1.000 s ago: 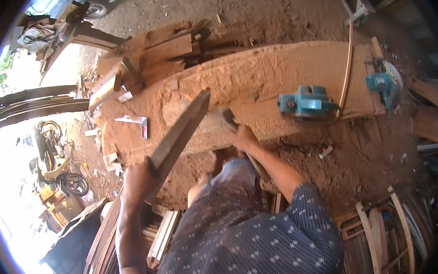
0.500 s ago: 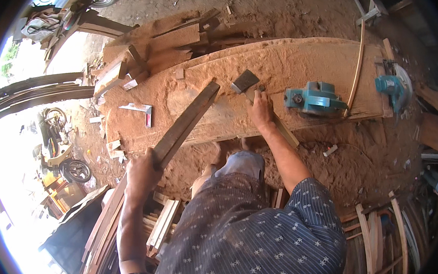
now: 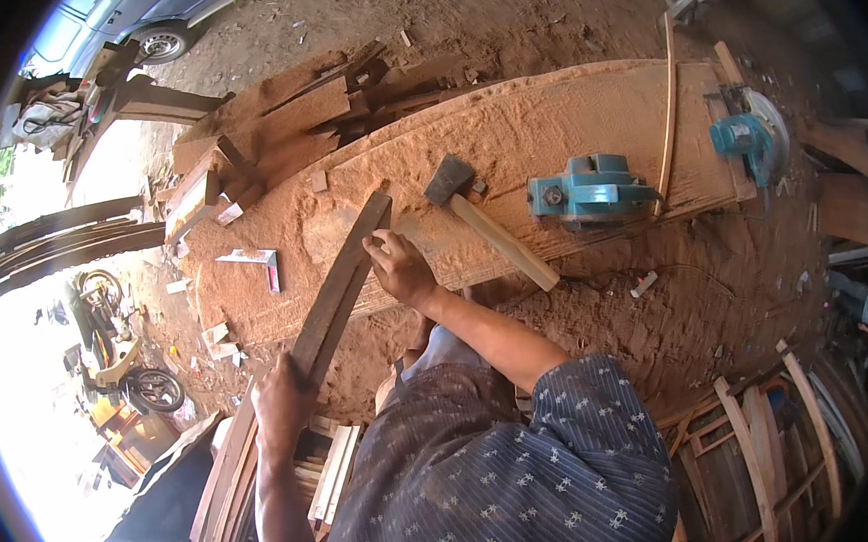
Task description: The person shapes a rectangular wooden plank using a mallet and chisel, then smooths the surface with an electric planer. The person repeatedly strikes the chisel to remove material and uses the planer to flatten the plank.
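My left hand (image 3: 282, 401) grips the lower part of a long, dark wooden plank (image 3: 340, 285), held at a slant. My right hand (image 3: 402, 269) is farther up the plank, fingers curled on its edge. To the right, a hatchet (image 3: 496, 237) with a dark head and pale wooden handle lies on the sawdust-covered board (image 3: 603, 112). A small try square (image 3: 272, 271) lies on the board at the left.
A teal power planer (image 3: 593, 193), a thin strip (image 3: 667, 126) and a circular saw (image 3: 740, 139) rest at the board's right. Offcuts (image 3: 305, 104) lie behind; a motorbike (image 3: 139, 382) and van (image 3: 142, 5) stand left; wooden frames (image 3: 752, 439) are lower right.
My right hand has let go of the hatchet, which now lies on the board, and has moved left onto the plank. The plank in my left hand now stands at a steeper slant.
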`<state>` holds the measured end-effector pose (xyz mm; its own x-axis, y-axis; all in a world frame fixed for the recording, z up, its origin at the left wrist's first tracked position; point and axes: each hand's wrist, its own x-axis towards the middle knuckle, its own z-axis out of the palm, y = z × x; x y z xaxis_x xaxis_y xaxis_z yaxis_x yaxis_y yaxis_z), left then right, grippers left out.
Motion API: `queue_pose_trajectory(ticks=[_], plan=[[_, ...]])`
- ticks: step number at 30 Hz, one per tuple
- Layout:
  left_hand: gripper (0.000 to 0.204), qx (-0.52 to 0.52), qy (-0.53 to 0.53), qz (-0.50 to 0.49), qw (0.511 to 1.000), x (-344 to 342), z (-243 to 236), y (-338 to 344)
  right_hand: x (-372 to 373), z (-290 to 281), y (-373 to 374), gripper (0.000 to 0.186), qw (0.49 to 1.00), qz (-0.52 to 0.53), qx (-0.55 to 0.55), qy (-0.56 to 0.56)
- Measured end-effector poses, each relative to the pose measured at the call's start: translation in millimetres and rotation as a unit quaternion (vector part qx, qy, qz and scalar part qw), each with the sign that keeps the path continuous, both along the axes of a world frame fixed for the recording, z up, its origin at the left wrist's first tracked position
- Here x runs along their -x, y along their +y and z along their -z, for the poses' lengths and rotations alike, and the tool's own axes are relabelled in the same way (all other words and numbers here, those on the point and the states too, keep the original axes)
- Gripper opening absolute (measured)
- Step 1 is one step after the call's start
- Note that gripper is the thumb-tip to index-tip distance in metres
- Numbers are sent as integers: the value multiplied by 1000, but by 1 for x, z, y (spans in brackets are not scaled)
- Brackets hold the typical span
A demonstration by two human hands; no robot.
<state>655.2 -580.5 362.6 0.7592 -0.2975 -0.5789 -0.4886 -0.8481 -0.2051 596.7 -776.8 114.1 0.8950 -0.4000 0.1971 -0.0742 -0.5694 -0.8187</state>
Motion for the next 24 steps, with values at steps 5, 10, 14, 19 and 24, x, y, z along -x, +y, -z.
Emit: queue_pose_trajectory(ticks=[5,10,14,19,24], plan=[[29,20,-31,57,998,-1,-13,8,8,-7,-37,53,994,-64,77,-40],[39,10,12,167,986,-14,-58,8,22,-14,-58,75,972,-166,166,9],[45,3,53,210,976,-44,-77,-2,53,-19,-47,54,953,-294,-48,63],[53,212,-213,153,942,-69,-36,9,77,-67,-33,48,961,-190,-121,160],[52,404,40,-136,903,-2,68,5,76,-75,-13,55,968,-66,-176,167]])
